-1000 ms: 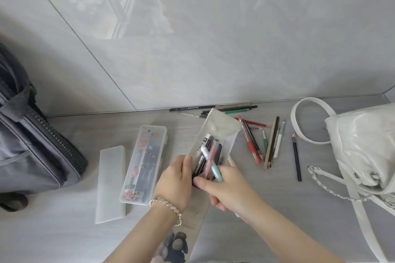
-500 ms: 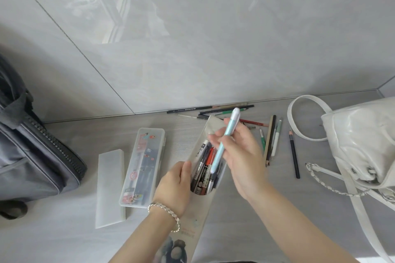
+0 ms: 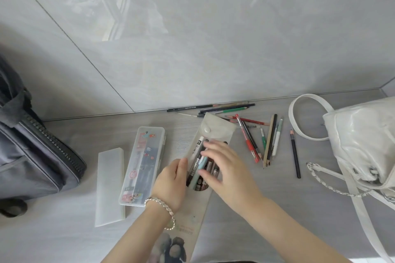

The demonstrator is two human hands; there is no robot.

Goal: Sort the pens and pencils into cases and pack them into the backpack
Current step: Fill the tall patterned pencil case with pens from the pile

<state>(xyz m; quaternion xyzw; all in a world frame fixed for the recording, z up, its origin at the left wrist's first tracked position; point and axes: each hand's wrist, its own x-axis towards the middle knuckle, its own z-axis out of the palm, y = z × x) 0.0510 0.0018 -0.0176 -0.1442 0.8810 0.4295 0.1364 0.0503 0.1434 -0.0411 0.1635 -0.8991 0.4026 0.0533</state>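
A flat grey pouch case (image 3: pixel 215 129) with a snap flap lies open in the middle of the table, with several pens inside. A light blue pen (image 3: pixel 198 170) lies on top of them. My left hand (image 3: pixel 172 179) holds the pouch's left edge, thumb against it. Over the pens hovers my right hand (image 3: pixel 224 165), fingers spread and straight; whether they touch the pens I cannot tell. Loose pens and pencils (image 3: pixel 256 141) lie to the right of the pouch and along the wall. A grey backpack (image 3: pixel 32 147) stands at the left.
A clear hard pencil box (image 3: pixel 143 164) lies left of the pouch, with its frosted lid (image 3: pixel 110 186) beside it. A white handbag (image 3: pixel 361 139) with a chain strap fills the right side. A tiled wall runs close behind the table.
My right hand has come down from holding the light blue pen above the pouch. That pen now lies among the others in the pouch. The left hand has stayed at the pouch's edge.
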